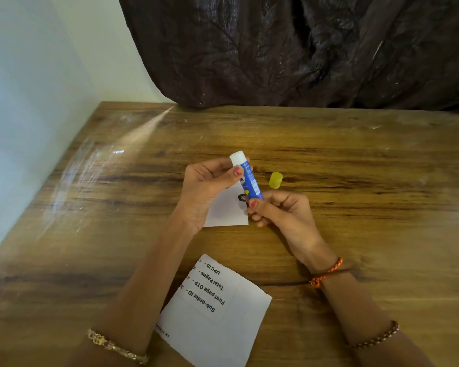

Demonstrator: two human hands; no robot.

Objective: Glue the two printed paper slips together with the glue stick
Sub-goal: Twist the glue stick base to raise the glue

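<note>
Holding uncapped glue stick [248,178] mid-table, both hands [204,192] [281,210]; edges distant

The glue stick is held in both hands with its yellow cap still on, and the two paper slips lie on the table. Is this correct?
Not quite: the head view shows the yellow cap off, lying on the table beside the glue stick, whose white glue tip is exposed. The rest is correct.
</note>
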